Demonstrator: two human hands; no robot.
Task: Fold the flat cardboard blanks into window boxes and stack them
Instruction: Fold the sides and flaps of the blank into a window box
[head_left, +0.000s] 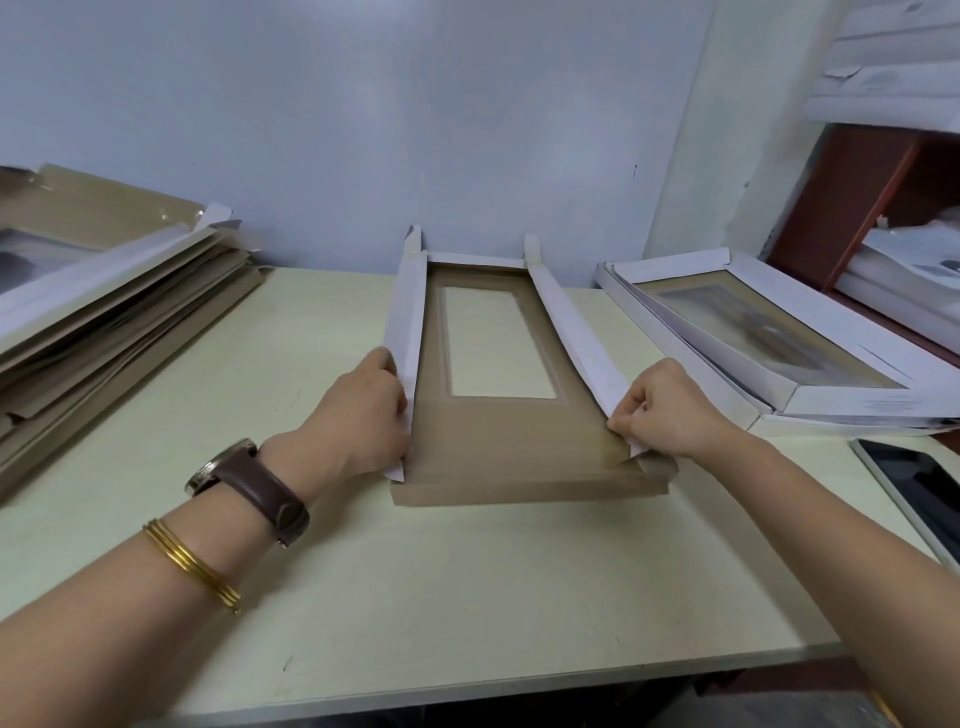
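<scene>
The left hand (363, 415) is gripping the left flap (405, 322) and the right hand (670, 410) is pinching the right flap (571, 332) of the blank (498, 457) — they should be lifting evenly together.

The blank (498, 452) is showing brown, its flaps (405, 322) white; the table (467, 597) is looking pale green, the wall (363, 104) bluish.

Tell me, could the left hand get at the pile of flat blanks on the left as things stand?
Probably yes. Only bare table lies between the left hand and the pile of flat blanks, but the hand now holds the left side flap and must let go first.
</scene>
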